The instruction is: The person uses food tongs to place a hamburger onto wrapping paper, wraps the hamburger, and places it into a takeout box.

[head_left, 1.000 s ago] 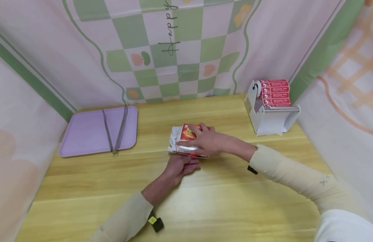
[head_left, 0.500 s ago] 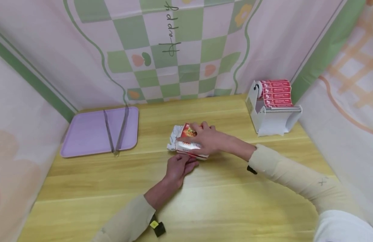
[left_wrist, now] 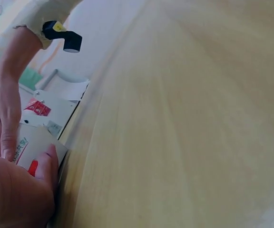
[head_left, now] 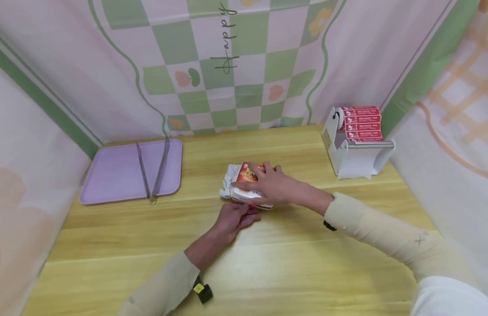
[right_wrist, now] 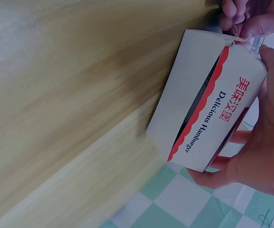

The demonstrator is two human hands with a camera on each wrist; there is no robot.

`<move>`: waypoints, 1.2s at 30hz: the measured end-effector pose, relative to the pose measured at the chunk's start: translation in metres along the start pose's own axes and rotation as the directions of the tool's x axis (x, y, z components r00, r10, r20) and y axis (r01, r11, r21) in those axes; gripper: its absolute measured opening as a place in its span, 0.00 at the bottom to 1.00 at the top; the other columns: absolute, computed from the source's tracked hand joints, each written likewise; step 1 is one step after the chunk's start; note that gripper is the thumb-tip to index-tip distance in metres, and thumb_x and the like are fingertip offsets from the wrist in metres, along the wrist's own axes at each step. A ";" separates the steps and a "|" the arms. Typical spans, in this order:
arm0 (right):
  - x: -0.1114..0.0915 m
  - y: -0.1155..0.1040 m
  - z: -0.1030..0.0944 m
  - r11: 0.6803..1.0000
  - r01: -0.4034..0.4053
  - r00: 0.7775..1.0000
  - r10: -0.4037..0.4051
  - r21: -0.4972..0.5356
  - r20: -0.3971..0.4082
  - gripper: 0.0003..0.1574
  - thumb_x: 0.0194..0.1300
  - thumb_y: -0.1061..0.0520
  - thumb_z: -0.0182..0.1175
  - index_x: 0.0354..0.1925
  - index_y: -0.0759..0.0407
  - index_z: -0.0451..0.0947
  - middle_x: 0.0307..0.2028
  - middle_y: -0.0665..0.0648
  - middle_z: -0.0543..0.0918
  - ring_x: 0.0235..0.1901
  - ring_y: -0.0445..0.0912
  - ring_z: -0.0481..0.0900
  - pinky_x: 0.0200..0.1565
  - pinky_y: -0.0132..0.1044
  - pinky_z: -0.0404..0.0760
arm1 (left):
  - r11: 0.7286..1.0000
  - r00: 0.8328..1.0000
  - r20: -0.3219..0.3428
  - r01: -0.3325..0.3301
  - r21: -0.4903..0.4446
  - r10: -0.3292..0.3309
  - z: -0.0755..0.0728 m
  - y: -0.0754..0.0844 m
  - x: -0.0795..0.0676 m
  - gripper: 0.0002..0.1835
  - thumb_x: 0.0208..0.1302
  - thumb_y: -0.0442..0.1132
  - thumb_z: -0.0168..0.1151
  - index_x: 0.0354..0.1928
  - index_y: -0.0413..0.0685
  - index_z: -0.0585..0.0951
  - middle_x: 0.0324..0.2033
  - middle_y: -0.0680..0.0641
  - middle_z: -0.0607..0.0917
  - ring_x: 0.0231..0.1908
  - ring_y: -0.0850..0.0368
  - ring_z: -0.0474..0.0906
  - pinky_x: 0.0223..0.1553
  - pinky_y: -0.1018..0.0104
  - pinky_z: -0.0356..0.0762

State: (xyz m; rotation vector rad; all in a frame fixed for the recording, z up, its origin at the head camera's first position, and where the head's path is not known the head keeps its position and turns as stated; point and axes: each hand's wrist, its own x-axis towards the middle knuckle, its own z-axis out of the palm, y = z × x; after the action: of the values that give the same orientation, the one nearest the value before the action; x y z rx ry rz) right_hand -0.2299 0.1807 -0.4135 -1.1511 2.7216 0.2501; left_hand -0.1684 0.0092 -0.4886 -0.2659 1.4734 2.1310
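Observation:
A small red and white hamburger box [head_left: 249, 175], with a burger picture on top, sits mid-table. Silver-white wrapping paper [head_left: 228, 175] sticks out of its left end. My right hand [head_left: 277, 184] grips the box from above and the right, fingers spread across the top and over the edges. At the near left corner, my left hand [head_left: 229, 219] pinches the box's edge with thumb and bent fingers. In the right wrist view, the box's side [right_wrist: 213, 109] reads "Delicious Hamburger", with a dark slit along the scalloped red lid edge. Part of the left hand's grip is hidden.
A purple tray [head_left: 113, 175] stands at the back left, with metal tongs [head_left: 142, 171] lying spread across it. At the back right is a white dispenser [head_left: 354, 158] with a roll of red labels [head_left: 362, 123]. Patterned curtains [head_left: 251, 66] enclose the wooden table [head_left: 291, 272].
The left fingers have drawn closer together at the near edge of the hamburger box. Its white near side shows slightly more, and the right hand keeps its hold with only a small shift.

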 end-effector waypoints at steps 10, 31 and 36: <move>-0.002 -0.003 -0.001 0.995 -0.032 0.999 0.030 0.093 0.028 0.36 0.76 0.33 0.42 0.76 0.22 0.43 0.77 0.67 0.47 0.67 0.73 0.60 0.57 0.68 0.70 | 1.000 0.999 0.045 0.002 0.003 -0.002 -0.001 0.001 -0.001 0.18 0.78 0.30 0.42 0.63 0.27 0.69 0.36 0.41 0.85 0.35 0.53 0.88 0.47 0.62 0.85; -0.003 0.005 0.009 0.971 -0.014 1.000 0.007 0.238 0.027 0.34 0.77 0.34 0.40 0.75 0.19 0.43 0.79 0.65 0.41 0.73 0.70 0.48 0.64 0.70 0.56 | 0.995 0.993 0.065 0.102 -0.018 -0.100 0.002 0.007 0.004 0.18 0.74 0.25 0.40 0.59 0.23 0.72 0.29 0.43 0.85 0.31 0.53 0.87 0.40 0.69 0.86; 0.000 0.011 0.011 0.963 0.049 0.999 -0.044 0.265 -0.027 0.34 0.76 0.37 0.46 0.75 0.20 0.49 0.78 0.62 0.46 0.72 0.65 0.51 0.64 0.69 0.57 | 0.985 0.979 0.105 0.172 0.031 -0.174 -0.001 0.011 0.003 0.18 0.76 0.28 0.39 0.59 0.23 0.72 0.27 0.44 0.85 0.27 0.55 0.87 0.33 0.75 0.84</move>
State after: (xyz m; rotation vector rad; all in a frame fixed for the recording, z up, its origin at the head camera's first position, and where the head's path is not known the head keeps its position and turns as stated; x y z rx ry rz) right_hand -0.2367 0.1912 -0.4231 -1.1428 2.6384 -0.1323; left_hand -0.1768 0.0065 -0.4813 -0.2577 1.3597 1.9588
